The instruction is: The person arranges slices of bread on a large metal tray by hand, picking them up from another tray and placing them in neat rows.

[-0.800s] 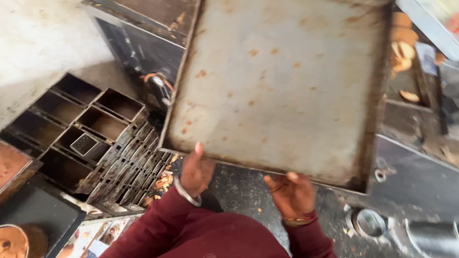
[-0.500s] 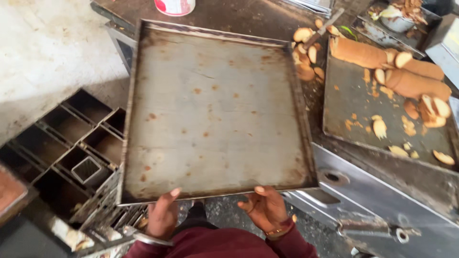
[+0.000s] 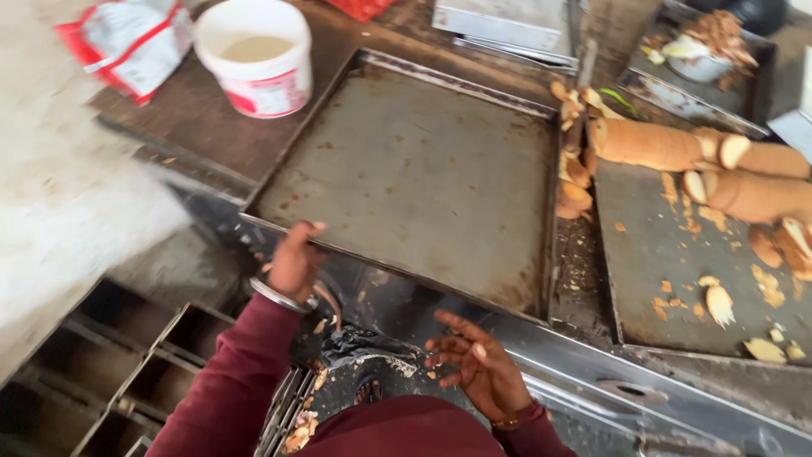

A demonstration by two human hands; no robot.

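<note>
My left hand point(image 3: 294, 261) grips the near edge of the big flat grey metal tray point(image 3: 414, 178), keeping it on the table point(image 3: 194, 135). My right hand point(image 3: 480, 364) hangs open, holding nothing.

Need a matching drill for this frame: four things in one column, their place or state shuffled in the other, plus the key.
Things:
1. left hand
2. right hand
3. white bucket
4. long bread loaves

Places or states:
A. lying on the crumb-strewn tray to the right
B. open, fingers spread, off the tray, below its near edge
C. standing on the worktop behind the big empty baking tray's far left corner
D. gripping the near left edge of the big empty baking tray

Pairs: 1-D, 2-B, 3-C, 4-A
</note>
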